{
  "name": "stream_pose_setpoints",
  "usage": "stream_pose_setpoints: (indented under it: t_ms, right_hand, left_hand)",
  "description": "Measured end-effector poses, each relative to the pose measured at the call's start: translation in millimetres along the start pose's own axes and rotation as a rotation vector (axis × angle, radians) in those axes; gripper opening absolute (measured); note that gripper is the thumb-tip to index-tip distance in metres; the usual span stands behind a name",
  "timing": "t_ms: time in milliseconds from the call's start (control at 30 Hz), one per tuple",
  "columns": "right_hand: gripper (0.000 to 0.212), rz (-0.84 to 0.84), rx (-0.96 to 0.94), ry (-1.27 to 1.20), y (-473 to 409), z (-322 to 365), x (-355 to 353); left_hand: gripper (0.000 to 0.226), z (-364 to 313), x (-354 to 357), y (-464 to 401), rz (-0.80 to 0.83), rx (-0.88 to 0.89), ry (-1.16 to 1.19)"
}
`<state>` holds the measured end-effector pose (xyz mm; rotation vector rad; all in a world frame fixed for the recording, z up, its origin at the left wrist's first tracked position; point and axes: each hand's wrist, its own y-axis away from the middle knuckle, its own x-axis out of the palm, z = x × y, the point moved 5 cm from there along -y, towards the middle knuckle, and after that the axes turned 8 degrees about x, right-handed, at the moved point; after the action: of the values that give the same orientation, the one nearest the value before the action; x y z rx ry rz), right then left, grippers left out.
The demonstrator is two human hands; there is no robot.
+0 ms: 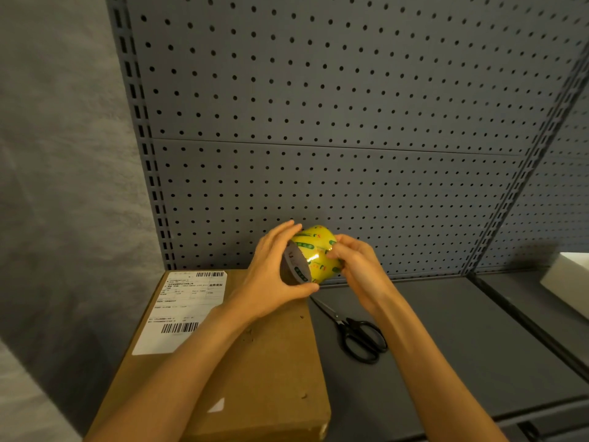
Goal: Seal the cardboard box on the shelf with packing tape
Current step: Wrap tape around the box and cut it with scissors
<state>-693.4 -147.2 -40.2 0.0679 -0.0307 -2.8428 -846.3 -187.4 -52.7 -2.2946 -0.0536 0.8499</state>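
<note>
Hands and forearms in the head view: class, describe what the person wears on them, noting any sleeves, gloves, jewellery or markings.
Both forearms are bare as far as the frame shows, with no sleeve edge in view. The left hand and the right hand wear no gloves. No watch, bracelet or ring shows on the visible wrists and fingers, and no markings can be made out. Some fingers are partly hidden, so a ring there cannot be ruled out.

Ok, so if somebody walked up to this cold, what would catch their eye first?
Most likely the bright yellow roll of packing tape, held up at the centre between the left hand and the right hand, whose fingers pick at its surface. Below it on the left lies the brown cardboard box with a white shipping label, and black-handled scissors rest on the grey shelf beside it.
</note>
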Motion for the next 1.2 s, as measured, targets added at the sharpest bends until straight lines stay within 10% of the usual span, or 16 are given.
stream_pose_setpoints:
  t_ms: [167, 1200]
  right_hand:
    - [0.026, 0.059, -0.037, 0.04, 6, -1, 4]
    - [0.035, 0.02, -0.032, -0.08, 11, -2, 1]
  left_hand:
    - [0.086, 14, 2, 0, -0.049, -0.314, 0.329]
    - [0.07, 5, -9, 0, -0.133, -0.221, 0.214]
